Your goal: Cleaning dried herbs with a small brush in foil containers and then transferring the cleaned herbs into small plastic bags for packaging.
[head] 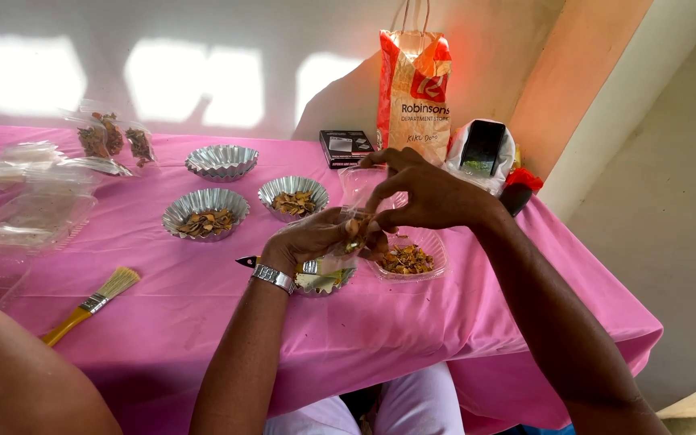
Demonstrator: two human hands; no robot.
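Note:
My left hand (309,239), with a metal watch on its wrist, holds a small clear plastic bag (356,193) above the pink table. My right hand (422,195) pinches the bag's upper edge, fingers closed on the plastic. Just below the hands sit two foil cups: one holds brown dried pieces (407,259), the other (325,280) is partly hidden under my left hand.
Three more fluted foil cups (221,161) (205,216) (292,196) stand on the pink tablecloth (203,306). A yellow-handled brush (90,304) lies front left. Clear bags (34,205) of dried material sit far left. A paper shopping bag (412,89) and black box (345,147) stand behind. Another person's arm (18,370) is at the lower left.

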